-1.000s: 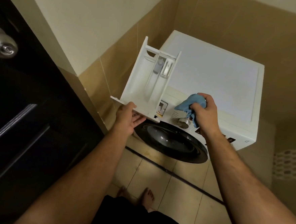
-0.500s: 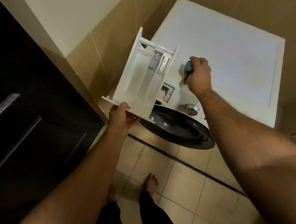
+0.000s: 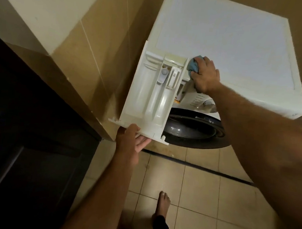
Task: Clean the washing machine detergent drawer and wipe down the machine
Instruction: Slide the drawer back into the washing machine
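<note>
I have the detergent drawer point(image 3: 153, 89) pulled out of the washing machine point(image 3: 228, 48), held at its near end by my left hand point(image 3: 133, 143), thumb on top, fingers curled underneath. Its long axis runs away from me toward the machine's front left corner. My right hand point(image 3: 204, 74) clamps the blue cloth point(image 3: 194, 65) on the machine's top edge, just right of the drawer's far end. So the cloth hand is the nearer one for wiping drawer or slot point(image 3: 179, 93) next.
</note>
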A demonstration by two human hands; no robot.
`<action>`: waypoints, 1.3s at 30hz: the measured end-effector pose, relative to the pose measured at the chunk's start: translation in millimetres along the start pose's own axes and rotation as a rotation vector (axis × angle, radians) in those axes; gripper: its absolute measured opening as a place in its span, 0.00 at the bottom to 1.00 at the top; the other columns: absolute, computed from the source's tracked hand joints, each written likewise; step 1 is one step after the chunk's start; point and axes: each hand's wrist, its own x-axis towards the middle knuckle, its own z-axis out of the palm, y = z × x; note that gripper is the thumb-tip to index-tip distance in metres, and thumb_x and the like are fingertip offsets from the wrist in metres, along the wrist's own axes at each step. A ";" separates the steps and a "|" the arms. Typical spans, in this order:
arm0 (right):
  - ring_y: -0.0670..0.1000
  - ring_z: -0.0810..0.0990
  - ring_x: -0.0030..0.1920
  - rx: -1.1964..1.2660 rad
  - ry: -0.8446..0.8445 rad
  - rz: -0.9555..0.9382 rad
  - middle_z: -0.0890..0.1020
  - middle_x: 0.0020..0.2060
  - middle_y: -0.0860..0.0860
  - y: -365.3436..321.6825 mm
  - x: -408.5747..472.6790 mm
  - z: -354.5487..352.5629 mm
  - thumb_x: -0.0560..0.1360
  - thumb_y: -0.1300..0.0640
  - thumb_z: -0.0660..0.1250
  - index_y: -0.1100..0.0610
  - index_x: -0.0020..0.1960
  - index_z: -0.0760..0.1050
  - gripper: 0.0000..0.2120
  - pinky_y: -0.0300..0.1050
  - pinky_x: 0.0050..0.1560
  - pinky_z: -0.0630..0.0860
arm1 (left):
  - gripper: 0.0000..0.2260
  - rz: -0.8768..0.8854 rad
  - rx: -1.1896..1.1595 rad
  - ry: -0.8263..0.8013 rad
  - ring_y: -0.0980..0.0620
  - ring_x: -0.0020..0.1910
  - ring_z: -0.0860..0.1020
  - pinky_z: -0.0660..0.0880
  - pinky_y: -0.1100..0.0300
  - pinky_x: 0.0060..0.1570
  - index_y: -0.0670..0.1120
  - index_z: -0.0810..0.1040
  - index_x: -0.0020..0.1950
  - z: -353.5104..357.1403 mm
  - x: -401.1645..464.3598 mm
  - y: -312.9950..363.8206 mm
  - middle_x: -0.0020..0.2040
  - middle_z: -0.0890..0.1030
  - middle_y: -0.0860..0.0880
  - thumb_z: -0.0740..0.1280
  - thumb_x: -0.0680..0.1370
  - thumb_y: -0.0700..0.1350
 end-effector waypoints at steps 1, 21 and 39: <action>0.57 0.63 0.70 0.009 0.000 0.000 0.66 0.70 0.54 -0.1 0.7 0.8 0.78 0.53 0.60 0.52 0.74 0.62 0.24 0.55 0.68 0.59 | 0.20 -0.009 0.012 0.001 0.43 0.50 0.83 0.82 0.51 0.40 0.44 0.71 0.65 -4.0 1.8 -4.3 0.58 0.80 0.41 0.65 0.74 0.34; 0.58 0.69 0.66 0.041 0.046 -0.004 0.72 0.66 0.55 0.7 3.7 3.9 0.79 0.54 0.61 0.53 0.71 0.66 0.21 0.57 0.69 0.64 | 0.17 -0.025 0.077 -0.043 0.42 0.51 0.83 0.82 0.48 0.47 0.45 0.73 0.65 -40.1 18.9 -46.1 0.57 0.82 0.40 0.66 0.77 0.36; 0.57 0.69 0.66 0.048 0.056 0.004 0.71 0.66 0.55 -1.4 -0.2 2.3 0.79 0.55 0.61 0.53 0.71 0.66 0.21 0.57 0.69 0.64 | 0.17 0.016 0.099 -0.112 0.40 0.55 0.80 0.83 0.51 0.42 0.49 0.74 0.62 -44.2 30.9 -24.9 0.60 0.79 0.39 0.70 0.75 0.37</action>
